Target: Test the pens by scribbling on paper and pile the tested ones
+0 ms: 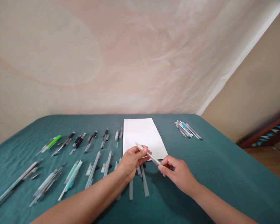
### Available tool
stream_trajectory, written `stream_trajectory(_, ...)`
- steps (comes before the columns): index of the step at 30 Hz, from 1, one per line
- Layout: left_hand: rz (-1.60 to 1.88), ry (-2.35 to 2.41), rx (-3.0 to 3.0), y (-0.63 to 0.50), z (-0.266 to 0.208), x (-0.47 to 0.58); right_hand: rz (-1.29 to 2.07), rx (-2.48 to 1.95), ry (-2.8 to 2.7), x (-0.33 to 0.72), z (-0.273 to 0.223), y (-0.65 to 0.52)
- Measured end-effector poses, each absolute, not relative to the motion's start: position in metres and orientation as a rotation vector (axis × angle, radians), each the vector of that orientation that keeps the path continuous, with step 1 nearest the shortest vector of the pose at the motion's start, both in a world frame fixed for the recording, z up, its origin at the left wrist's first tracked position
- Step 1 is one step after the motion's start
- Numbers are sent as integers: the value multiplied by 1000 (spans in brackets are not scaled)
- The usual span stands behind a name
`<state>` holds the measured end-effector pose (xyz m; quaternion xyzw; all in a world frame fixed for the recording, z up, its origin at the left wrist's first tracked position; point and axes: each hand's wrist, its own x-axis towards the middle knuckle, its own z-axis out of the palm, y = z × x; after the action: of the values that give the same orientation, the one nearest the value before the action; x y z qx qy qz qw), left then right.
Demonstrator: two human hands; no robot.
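Both my hands hold one slim white pen (155,160) above the near edge of a white paper sheet (141,133). My left hand (134,161) is closed on its upper part, thumb on top, with the pale tip pointing away to the upper left. My right hand (176,171) pinches the lower end, which looks pinkish. Under and beside my left wrist lie clear plastic pen parts (144,183), partly hidden by the arm. Whether the pen is whole or in joined pieces I cannot tell.
Two rows of pens and pen parts cover the table's left side, among them a green pen (51,143), black pens (104,138) and a turquoise pen (72,177). A pile of pens (188,130) lies at the back right of the green tablecloth (214,155). A draped cloth (130,62) hangs behind.
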<state>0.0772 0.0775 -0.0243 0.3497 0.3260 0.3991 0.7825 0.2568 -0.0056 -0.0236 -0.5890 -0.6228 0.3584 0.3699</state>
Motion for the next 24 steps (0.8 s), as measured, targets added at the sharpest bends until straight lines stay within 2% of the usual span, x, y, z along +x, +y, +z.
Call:
stream_trajectory(4,847,610,783,78,-18,76,1270,-1361,-1476,258,-22,-5)
stream_trajectory(6,849,583,791,77,-14,76,1341,-1330,-1443,258,-22,-5)
stream_trajectory(13,831,677,797,73,-26,79,768,-1562,-1645,254,-22,-8)
stream_trajectory(15,837,673,810,72,-27,80,871,-1518,-1610,253,-21,-9)
stream_trajectory(20,796,541,843,70,-18,79,1487,-1255,-1344,250,-21,-8)
stream_trajectory(22,791,539,856,70,-16,79,1485,-1257,-1354,249,-21,-8)
stream_trajectory(24,806,589,885,71,-16,78,1342,-1331,-1428,249,-22,-8)
